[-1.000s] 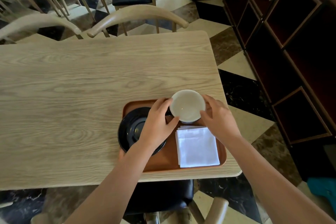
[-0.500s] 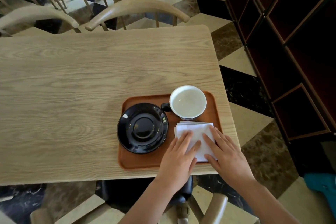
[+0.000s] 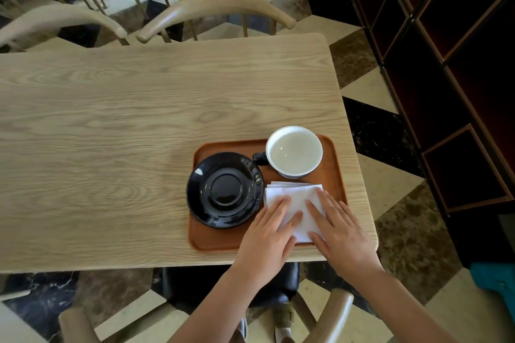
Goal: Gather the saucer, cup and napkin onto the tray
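Observation:
A brown tray [image 3: 335, 164] lies at the near right corner of the wooden table. On its left side sits a black saucer [image 3: 225, 189], overhanging the tray's left edge. A cup [image 3: 294, 151] with a white inside and a dark handle stands at the tray's far right. A folded white napkin [image 3: 295, 198] lies in front of the cup. My left hand [image 3: 269, 237] and my right hand [image 3: 338, 231] both rest flat on the napkin, fingers spread, gripping nothing.
The wooden table [image 3: 125, 133] stretches left and away from the tray. Two curved wooden chair backs [image 3: 214, 8] stand at the far edge. A dark shelf unit [image 3: 459, 64] stands to the right. A chair with a black seat [image 3: 195, 284] is below me.
Both hands left the cup, which now stands on the tray, and moved down onto the napkin. Since half a second ago they have barely shifted.

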